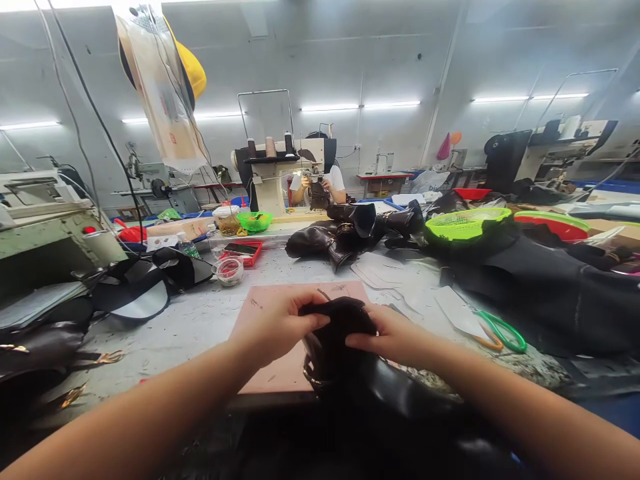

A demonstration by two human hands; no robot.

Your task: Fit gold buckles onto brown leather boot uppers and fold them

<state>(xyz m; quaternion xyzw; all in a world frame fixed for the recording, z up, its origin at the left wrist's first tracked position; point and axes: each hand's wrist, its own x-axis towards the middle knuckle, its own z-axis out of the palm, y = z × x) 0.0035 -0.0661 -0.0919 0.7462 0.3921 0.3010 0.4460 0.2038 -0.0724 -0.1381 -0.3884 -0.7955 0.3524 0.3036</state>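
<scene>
A dark, glossy leather boot upper point(340, 350) with a buckled strap stands in front of me, partly over the pink board point(267, 363). My left hand point(283, 327) pinches the left side of its top edge between thumb and fingers. At the right side of the same edge, my right hand point(393, 337) grips with the thumb inside and the fingers behind, partly hidden. The lower part of the upper runs toward my body and fades into dark shadow.
More boot uppers point(325, 243) lie piled beyond the board. Scissors point(507, 333) and white paper pieces point(457, 310) lie to the right, near a green basket point(467, 225). A red tray point(253, 252) sits ahead left; black pieces point(137, 287) lie left. Opposite, a person works at a sewing machine point(273, 180).
</scene>
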